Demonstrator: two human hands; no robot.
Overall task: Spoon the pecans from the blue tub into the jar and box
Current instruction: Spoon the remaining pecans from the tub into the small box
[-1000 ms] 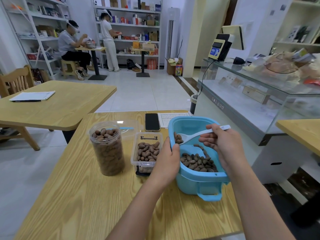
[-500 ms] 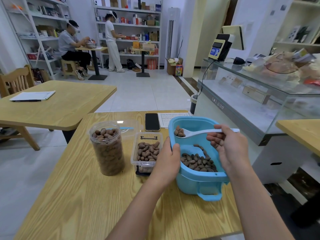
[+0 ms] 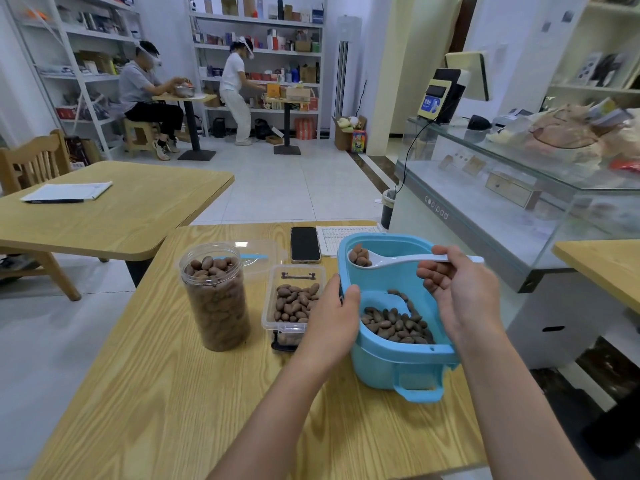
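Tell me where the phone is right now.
In the head view, the phone lies flat at the table's far edge, just behind the clear box and left of the blue tub.

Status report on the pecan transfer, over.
Right hand holds loaded white spoon above blue tub. Left hand grips tub rim. Jar nearly full, box part filled. Path to both clear.

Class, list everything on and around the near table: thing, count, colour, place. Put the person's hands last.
Tub: one, blue, table's right side.
Pecans: many, brown, in tub.
Spoon: one, white, loaded, above tub.
Jar: one, clear, nearly full, left.
Box: one, clear, between jar and tub.
Lid: one, clear, behind jar.
Phone: one, black, far edge.
Paper: one, white, beside phone.
Left hand: grips tub's rim.
Right hand: holds spoon.
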